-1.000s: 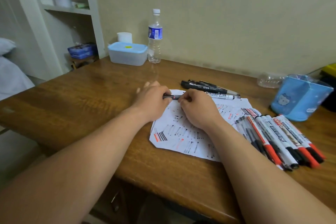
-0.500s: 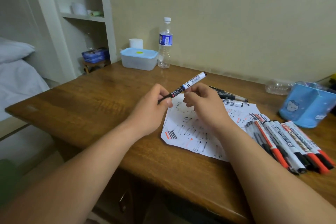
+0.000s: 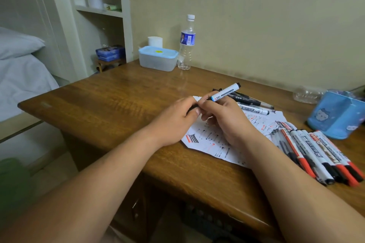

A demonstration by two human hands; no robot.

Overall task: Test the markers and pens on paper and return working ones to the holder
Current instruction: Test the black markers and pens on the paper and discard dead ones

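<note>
A brown wooden table [image 3: 110,100] carries a marked-up sheet of paper [image 3: 217,140] near its front edge. Just right of the paper lies a row of markers [image 3: 316,156], side by side. A few pens [image 3: 254,102] lie at the paper's far edge. Further right stands a blue holder [image 3: 335,116]. Well beyond the paper, by the wall, stand a lidded plastic box [image 3: 158,59] and a water bottle [image 3: 186,45].

No wording can be read with certainty. Small print beside a blue logo patch is carried on the held marker [image 3: 225,92]. Large characters are printed on the markers [image 3: 316,154] at the right edge of the table [image 3: 118,100], and a blue label is borne by the bottle [image 3: 186,45]. All of this is too blurred to make out.
</note>
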